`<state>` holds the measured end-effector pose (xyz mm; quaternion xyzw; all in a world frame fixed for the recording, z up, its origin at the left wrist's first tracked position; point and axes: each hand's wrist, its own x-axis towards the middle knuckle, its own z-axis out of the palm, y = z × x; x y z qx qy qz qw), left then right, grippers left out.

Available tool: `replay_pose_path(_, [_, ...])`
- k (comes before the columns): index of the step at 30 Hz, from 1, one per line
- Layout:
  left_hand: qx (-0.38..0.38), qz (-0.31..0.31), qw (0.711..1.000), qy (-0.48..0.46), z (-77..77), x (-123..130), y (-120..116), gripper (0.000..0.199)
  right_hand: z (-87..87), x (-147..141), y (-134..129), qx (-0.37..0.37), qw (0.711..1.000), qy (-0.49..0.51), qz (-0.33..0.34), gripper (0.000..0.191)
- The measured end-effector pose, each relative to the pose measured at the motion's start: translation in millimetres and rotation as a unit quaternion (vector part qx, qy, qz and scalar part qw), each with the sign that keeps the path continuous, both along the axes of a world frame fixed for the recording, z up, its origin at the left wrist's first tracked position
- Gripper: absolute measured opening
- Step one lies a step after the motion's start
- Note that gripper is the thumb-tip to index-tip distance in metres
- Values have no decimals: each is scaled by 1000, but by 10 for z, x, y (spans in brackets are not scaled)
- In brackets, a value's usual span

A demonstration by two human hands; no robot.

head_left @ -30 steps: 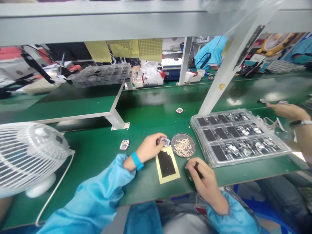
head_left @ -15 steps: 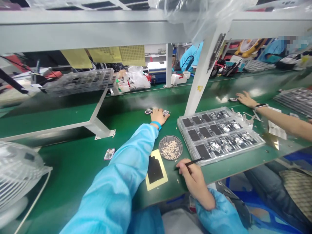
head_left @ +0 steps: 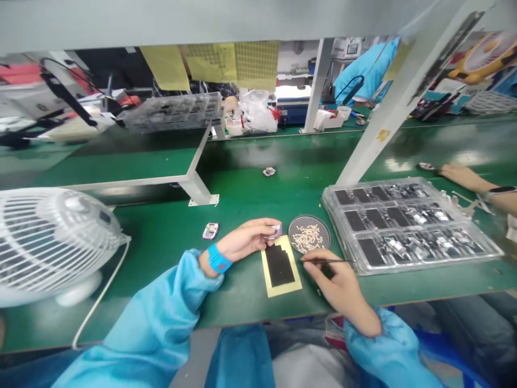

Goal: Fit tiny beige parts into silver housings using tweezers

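My left hand [head_left: 252,237] grips a small purple-rimmed device housing [head_left: 275,232] between thumb and fingers, just above a yellow sheet [head_left: 298,285] with black adhesive pieces [head_left: 280,267]. My right hand [head_left: 333,280] is closed around thin black tweezers [head_left: 329,261], tip pointing left, close to the lower edge of a round dish [head_left: 291,242] of small pale and dark bits. One similar housing [head_left: 210,230] lies left of my left hand. Another housing [head_left: 269,171] rests farther back on the green bench.
A clear compartment tray [head_left: 428,264] of screens and electronic parts stands right. At far right a co-worker's hand [head_left: 460,175] touches a small part [head_left: 426,166]. A white fan [head_left: 60,242] stands left. A slanted post [head_left: 371,145] and a raised shelf [head_left: 121,167] frame the bench.
My left hand has come back from the rear of the bench toward the yellow sheet, bringing one housing with it. My right hand keeps the tweezers. The camera view has shifted left.
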<state>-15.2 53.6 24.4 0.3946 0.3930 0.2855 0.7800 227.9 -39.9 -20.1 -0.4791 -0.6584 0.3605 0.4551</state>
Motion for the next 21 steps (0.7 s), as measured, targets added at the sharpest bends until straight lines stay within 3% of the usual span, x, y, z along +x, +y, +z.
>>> replay_pose_path(5, [161, -4, 979, 126, -118, -158, -72, 39, 159, -194, 407, 54, 992, -111, 25, 7])
replay_pose_path(9, [172, -45, 977, 115, -200, -184, -75, 32, 133, -242, 655, 77, 984, -150, 53, 6])
replay_pose_path(13, [225, -89, 956, 167, -268, -156, -155, 21, 88, -231, 710, 66, 985, -151, 60, 5])
replay_pose_path(17, [297, -100, 906, 284, -295, -131, -207, 27, 84, -224, 698, 56, 987, -137, 59, 4])
replay_pose_path(21, [330, -109, 873, 341, -268, -137, -221, 33, 82, -226, 703, 56, 988, -130, 58, 3])
